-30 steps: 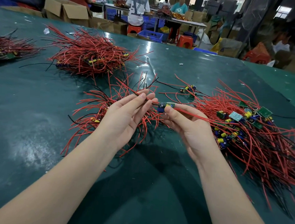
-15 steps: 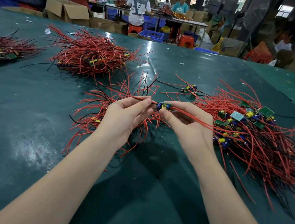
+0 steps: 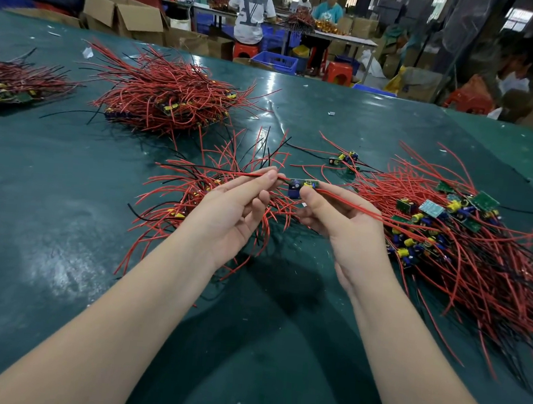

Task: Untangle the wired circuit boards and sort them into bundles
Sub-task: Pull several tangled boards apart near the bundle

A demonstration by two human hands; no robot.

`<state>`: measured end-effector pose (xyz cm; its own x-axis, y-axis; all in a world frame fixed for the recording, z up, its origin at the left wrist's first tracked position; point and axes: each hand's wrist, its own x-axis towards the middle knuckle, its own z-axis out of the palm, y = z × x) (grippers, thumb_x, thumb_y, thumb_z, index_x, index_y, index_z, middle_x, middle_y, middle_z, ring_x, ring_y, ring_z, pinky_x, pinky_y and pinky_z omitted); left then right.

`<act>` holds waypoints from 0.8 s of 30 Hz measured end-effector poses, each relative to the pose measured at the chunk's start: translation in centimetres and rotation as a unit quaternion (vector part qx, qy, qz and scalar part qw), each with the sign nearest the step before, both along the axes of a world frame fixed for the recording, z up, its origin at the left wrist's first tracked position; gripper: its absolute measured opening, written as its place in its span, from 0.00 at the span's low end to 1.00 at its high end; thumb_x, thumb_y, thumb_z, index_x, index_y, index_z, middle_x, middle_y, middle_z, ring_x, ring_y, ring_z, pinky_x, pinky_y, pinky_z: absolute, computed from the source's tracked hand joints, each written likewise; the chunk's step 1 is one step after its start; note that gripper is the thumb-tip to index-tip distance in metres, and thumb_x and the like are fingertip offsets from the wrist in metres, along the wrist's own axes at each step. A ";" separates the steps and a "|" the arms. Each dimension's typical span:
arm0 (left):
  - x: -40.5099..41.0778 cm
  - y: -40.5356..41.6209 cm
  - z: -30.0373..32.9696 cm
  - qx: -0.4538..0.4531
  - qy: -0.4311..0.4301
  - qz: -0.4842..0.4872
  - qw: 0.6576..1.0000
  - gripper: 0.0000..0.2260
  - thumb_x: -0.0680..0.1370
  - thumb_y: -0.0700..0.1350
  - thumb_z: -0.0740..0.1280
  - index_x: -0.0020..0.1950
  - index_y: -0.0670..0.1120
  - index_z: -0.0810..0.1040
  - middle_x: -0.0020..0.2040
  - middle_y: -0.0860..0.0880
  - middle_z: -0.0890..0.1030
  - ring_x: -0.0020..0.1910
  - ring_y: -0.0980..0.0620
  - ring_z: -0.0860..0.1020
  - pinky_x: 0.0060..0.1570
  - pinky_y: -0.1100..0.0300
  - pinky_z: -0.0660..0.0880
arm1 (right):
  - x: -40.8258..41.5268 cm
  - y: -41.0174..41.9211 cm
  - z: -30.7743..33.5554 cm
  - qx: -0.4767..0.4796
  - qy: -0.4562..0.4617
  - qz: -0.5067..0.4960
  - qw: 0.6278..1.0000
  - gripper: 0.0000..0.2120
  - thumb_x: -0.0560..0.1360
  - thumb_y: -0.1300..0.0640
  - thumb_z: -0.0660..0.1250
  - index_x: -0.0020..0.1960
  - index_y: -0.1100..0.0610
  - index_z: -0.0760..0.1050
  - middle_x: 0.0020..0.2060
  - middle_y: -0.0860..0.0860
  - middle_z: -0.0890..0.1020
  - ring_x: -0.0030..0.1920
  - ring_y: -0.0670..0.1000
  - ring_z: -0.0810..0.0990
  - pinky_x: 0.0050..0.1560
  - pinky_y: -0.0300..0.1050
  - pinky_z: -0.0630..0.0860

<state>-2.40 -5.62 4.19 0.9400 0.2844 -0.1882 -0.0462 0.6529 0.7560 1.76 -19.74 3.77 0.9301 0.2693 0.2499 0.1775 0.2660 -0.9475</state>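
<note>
A wide green table [image 3: 66,218] is covered in heaps of red wires. The largest heap, a tangled pile [image 3: 465,249] with many small green boards showing among the wires, is spread over the right side of the table. A second big bundle [image 3: 168,98] is laid at the far left, well apart from the hands, and another bundle [image 3: 10,82] is seen at the left edge. A looser, smaller bundle [image 3: 195,196] is spread just under and behind the left hand. A few loose boards [image 3: 345,160] are left between the hands and the far edge.

Above the table, one small circuit board [image 3: 303,187] is held between both hands. The right hand [image 3: 346,227] is pinched shut on the board, thumb on top, with a red wire [image 3: 363,211] trailing from it over the hand toward the tangled pile. The left hand [image 3: 235,212] is closed by its fingertips on the red wire [image 3: 248,175] running out from the board's other end.
</note>
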 end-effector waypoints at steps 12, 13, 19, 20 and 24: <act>-0.2 -0.3 0.0 0.070 -0.067 0.011 0.995 0.10 0.78 0.40 0.66 0.41 0.45 0.85 0.40 0.52 0.84 0.35 0.59 0.81 0.30 0.73 0.74 | 0.3 -0.1 0.0 0.067 0.125 0.037 0.989 0.09 0.62 0.57 0.75 0.41 0.58 0.82 0.36 0.53 0.85 0.29 0.47 0.81 0.33 0.38 0.78; -0.3 -0.3 0.1 0.077 -0.078 0.009 0.994 0.09 0.79 0.40 0.64 0.44 0.46 0.84 0.41 0.52 0.85 0.36 0.60 0.81 0.30 0.73 0.74 | 0.3 -0.1 0.0 0.072 0.136 0.041 0.987 0.07 0.61 0.57 0.75 0.38 0.57 0.84 0.36 0.52 0.85 0.29 0.47 0.81 0.33 0.37 0.78; -0.6 -0.6 0.4 0.144 -0.089 0.010 0.985 0.08 0.81 0.43 0.62 0.51 0.47 0.81 0.44 0.53 0.85 0.32 0.62 0.80 0.27 0.74 0.72 | 0.4 -0.4 0.2 0.079 0.182 0.055 0.978 0.05 0.60 0.55 0.75 0.35 0.55 0.85 0.34 0.50 0.85 0.29 0.44 0.81 0.32 0.35 0.77; -0.5 -0.6 0.3 0.153 -0.090 0.014 0.984 0.07 0.81 0.42 0.62 0.51 0.46 0.81 0.44 0.52 0.85 0.31 0.61 0.79 0.28 0.73 0.73 | 0.5 -0.4 0.1 0.079 0.187 0.055 0.978 0.07 0.60 0.55 0.75 0.36 0.57 0.85 0.35 0.50 0.85 0.29 0.44 0.81 0.32 0.35 0.77; -0.4 -0.5 0.1 0.196 -0.093 0.030 0.976 0.07 0.81 0.39 0.62 0.53 0.43 0.80 0.41 0.50 0.85 0.29 0.60 0.77 0.31 0.71 0.74 | 0.5 -0.4 0.1 0.065 0.199 0.052 0.977 0.11 0.61 0.56 0.75 0.42 0.60 0.82 0.35 0.50 0.85 0.28 0.43 0.79 0.31 0.34 0.77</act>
